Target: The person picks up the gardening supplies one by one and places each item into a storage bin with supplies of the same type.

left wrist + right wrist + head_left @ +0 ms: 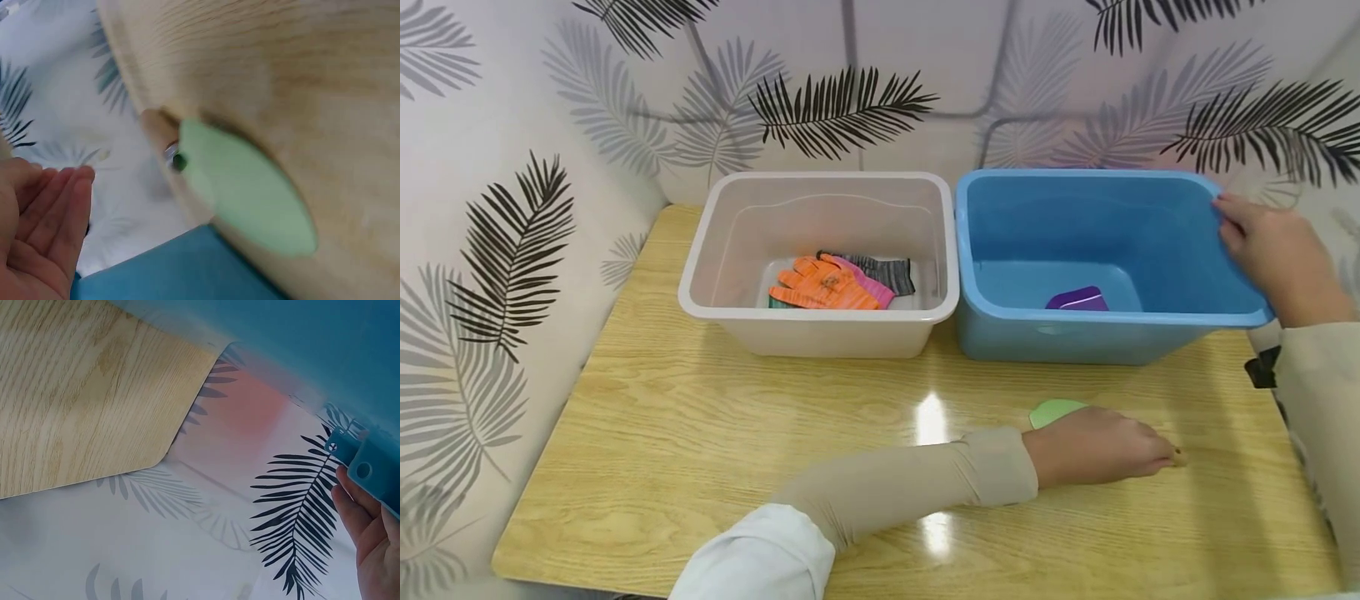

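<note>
In the head view my left hand (1097, 446) hangs over a tool lying on the table, its fingers near the handle end. The left wrist view shows this tool, a trowel-like one with a pale green pointed blade (250, 187), a metal collar and a wooden handle (157, 127). There the left fingers are slightly bent, apart from the handle. My right hand (1285, 254) grips the right rim of the blue bin (1075, 342), with its fingers under the rim in the right wrist view. Inside lies a purple object (1081, 300), mostly hidden by the front wall.
Left of the blue bin stands a whitish bin (820, 335) holding several work gloves, among them an orange one (823, 285) and a dark grey one (891, 273). Both bins sit at the back of the wood-grain table (647, 467), before a leaf-patterned backdrop (850, 50).
</note>
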Tool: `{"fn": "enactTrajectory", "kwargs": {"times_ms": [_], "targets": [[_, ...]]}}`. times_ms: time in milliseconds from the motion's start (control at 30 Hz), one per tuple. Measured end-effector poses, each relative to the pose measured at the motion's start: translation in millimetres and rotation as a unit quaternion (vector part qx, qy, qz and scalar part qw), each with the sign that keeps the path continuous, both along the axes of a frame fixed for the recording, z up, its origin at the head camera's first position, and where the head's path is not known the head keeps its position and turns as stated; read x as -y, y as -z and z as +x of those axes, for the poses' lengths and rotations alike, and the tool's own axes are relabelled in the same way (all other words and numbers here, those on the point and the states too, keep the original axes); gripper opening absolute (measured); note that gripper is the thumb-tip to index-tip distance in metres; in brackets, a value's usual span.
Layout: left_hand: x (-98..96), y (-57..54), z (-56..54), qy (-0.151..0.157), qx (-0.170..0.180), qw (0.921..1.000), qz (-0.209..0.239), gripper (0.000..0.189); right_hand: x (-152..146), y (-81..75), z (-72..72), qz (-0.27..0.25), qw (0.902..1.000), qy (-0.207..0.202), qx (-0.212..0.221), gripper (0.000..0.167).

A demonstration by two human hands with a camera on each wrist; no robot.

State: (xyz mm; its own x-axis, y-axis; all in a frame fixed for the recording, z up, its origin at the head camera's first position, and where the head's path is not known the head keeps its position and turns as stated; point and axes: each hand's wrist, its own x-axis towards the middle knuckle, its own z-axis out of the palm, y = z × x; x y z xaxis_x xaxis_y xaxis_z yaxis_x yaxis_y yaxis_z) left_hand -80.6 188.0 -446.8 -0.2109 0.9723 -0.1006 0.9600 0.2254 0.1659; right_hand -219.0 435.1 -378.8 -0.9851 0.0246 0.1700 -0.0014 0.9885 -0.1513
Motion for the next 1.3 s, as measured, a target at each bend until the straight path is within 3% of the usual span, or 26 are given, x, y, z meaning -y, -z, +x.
{"fn": "enactTrajectory", "kwargs": {"times_ms": [267, 400, 533, 1000, 1300], "targets": [[-18.2, 35.4, 0.5, -0.046, -0.044, 0.998, -0.004, 0.037, 1.0, 1.2, 1.7, -0.013, 0.9999, 0.003, -0.005, 0.043], [-20.6, 49.9, 0.0, -0.066, -0.074, 0.995, -0.001, 0.031, 0.5, 2.1, 1.0, -0.012, 0.9999, 0.002, -0.008, 0.042], [-20.9, 60.1, -0.8, -0.074, -0.078, 0.9941, 0.008, 0.03, 0.2, 2.5, 0.1, -0.011, 0.9999, 0.001, -0.009, 0.041], [-23.9, 58.0, 4.0, -0.077, -0.116, 0.9901, -0.015, 0.028, 0.6, 1.5, -1.3, -0.004, 0.9999, 0.002, -0.015, 0.041], [-23.3, 58.7, 1.3, -0.074, -0.064, 0.9946, -0.035, 0.028, -2.1, 3.6, -1.7, 0.0, 0.9999, -0.001, -0.017, 0.042]]}}
